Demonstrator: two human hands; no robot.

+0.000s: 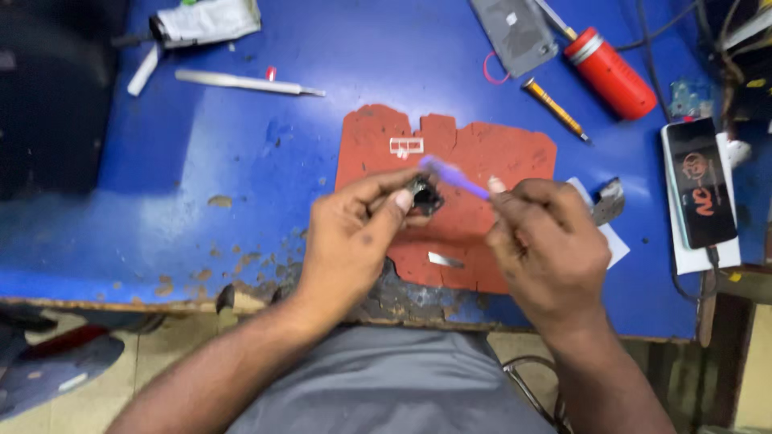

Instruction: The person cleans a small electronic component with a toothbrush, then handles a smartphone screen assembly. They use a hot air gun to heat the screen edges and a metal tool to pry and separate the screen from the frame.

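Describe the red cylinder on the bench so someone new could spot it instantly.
Start from the blue table and go to its far right corner, beyond the red mat in the middle. The red cylinder lies tilted there, between a grey pouch and a phone with a dark screen. Its silver band near one end and thick round body set it apart from the thin yellow-handled screwdriver beside it.

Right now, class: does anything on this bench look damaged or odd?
Yes. The blue table has paint worn away along its near edge, with bare patches beside the left hand. The red mat has ragged, notched edges.
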